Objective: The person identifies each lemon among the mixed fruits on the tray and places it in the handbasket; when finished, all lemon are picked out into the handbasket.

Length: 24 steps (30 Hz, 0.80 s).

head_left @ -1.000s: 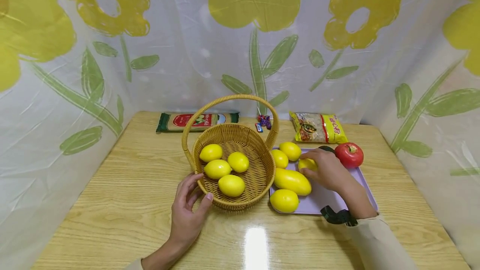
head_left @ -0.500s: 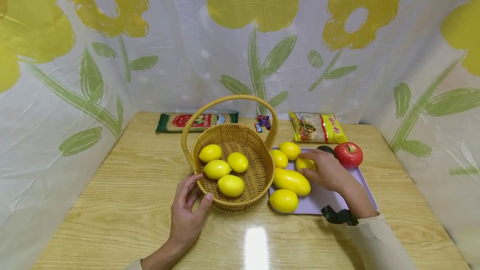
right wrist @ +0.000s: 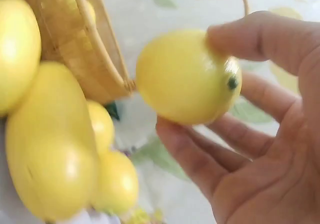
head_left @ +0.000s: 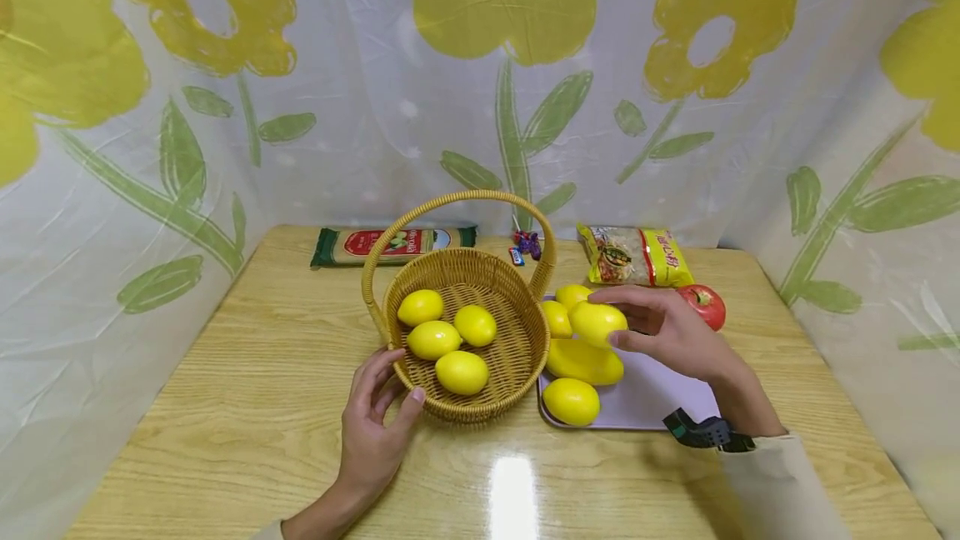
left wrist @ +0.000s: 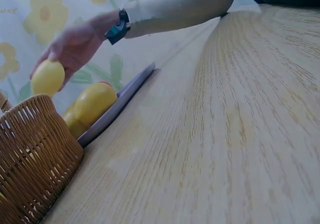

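Note:
My right hand point(head_left: 678, 332) pinches a lemon point(head_left: 598, 324) between thumb and fingertips, raised over the lilac tray point(head_left: 663, 386). In the right wrist view the lemon point(right wrist: 185, 76) shows a dark spot at its end, and the wicker basket point(right wrist: 102, 49) stands just beyond. Several lemons lie inside that basket point(head_left: 517, 357), which has a tall hoop handle. My left hand point(head_left: 375, 427) grips the basket's near left side, fingertips and thumb at the rim; the left wrist view does not show it. On the tray are a long yellow fruit point(head_left: 583, 363) and more lemons point(head_left: 572, 402).
A red round fruit point(head_left: 703, 307) sits at the tray's far right corner, partly behind my right hand. Along the table's back edge lie a green-ended packet point(head_left: 352, 247), small wrapped sweets point(head_left: 527, 245) and a yellow food bag point(head_left: 637, 257). Flowered cloth point(head_left: 360, 107) surrounds the table.
My right hand has lifted the lemon off the tray and brought it slightly left, toward the basket. The dark green item behind that hand is now hidden. My left hand stays put.

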Each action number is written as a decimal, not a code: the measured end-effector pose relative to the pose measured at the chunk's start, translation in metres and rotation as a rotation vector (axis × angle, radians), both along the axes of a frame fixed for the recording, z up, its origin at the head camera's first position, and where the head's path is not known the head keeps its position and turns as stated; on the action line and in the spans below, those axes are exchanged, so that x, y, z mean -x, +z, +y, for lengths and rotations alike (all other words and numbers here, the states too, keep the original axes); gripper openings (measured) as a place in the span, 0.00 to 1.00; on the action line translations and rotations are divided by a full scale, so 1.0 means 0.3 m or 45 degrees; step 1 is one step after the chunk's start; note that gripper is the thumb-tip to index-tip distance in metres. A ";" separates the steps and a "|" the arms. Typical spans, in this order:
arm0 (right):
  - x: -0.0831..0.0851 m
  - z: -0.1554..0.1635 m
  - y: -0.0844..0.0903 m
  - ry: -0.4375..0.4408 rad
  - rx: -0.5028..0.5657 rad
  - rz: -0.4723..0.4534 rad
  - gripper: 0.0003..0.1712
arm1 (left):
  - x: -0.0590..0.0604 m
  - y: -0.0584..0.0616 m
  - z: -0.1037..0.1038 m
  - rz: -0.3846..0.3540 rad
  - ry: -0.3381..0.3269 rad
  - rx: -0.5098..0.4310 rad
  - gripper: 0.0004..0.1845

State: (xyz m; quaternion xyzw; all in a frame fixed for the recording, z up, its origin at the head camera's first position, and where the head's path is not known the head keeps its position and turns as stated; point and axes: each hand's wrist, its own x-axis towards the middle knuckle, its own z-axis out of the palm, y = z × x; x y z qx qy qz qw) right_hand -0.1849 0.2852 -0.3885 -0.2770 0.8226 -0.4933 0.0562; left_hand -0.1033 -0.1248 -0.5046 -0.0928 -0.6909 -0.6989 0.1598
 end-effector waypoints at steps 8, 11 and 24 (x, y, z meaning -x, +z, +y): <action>-0.018 -0.179 -0.023 0.235 0.045 -0.080 0.25 | -0.002 0.000 -0.003 0.009 0.004 -0.003 0.31; -0.026 -0.251 -0.024 0.256 -0.014 0.026 0.25 | -0.002 0.002 -0.003 0.011 0.009 -0.005 0.31; -0.048 -0.501 -0.036 0.374 -0.374 0.272 0.27 | 0.001 0.003 -0.001 -0.015 0.021 0.015 0.30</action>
